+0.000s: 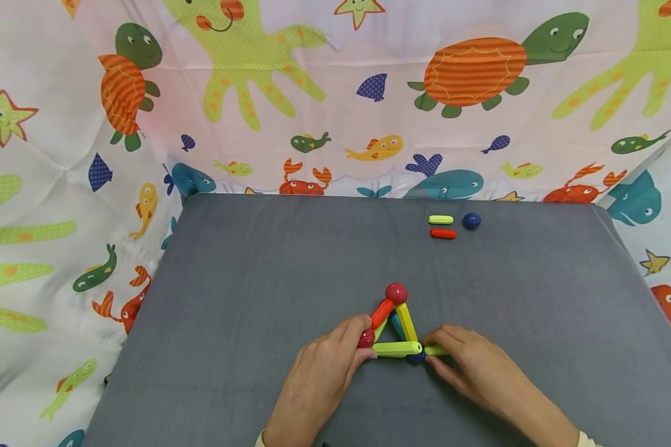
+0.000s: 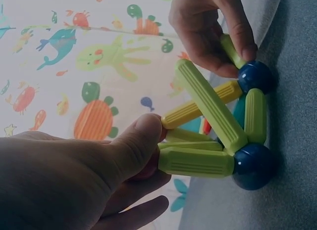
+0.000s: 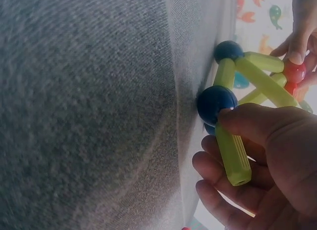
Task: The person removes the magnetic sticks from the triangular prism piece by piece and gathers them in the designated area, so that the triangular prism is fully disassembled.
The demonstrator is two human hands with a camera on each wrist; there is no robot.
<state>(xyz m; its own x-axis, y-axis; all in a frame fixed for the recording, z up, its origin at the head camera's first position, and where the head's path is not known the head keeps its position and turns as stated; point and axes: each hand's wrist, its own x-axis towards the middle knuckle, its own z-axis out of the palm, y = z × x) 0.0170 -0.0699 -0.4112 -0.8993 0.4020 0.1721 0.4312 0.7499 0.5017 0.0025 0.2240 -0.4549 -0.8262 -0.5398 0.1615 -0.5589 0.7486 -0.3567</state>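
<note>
Mid-table stands a frame of magnetic sticks and balls, with a red ball (image 1: 396,293) at its far upper end and a yellow stick (image 1: 406,321) running down from it. My left hand (image 1: 327,369) pinches another red ball (image 1: 366,339) at the frame's left corner, with a red stick (image 1: 381,314) above it. The left wrist view shows two blue balls (image 2: 255,165) low on the table, joined by a yellow-green stick (image 2: 255,116). On the right, my right hand (image 1: 475,366) holds a yellow-green stick (image 3: 232,153) whose end meets a blue ball (image 3: 217,105); its other end is free.
Toward the back of the grey table (image 1: 257,279) lie a short yellow-green stick (image 1: 440,220), a red stick (image 1: 443,234) and a blue ball (image 1: 472,221). A curtain (image 1: 324,93) printed with sea animals hangs behind the far edge and down the left side.
</note>
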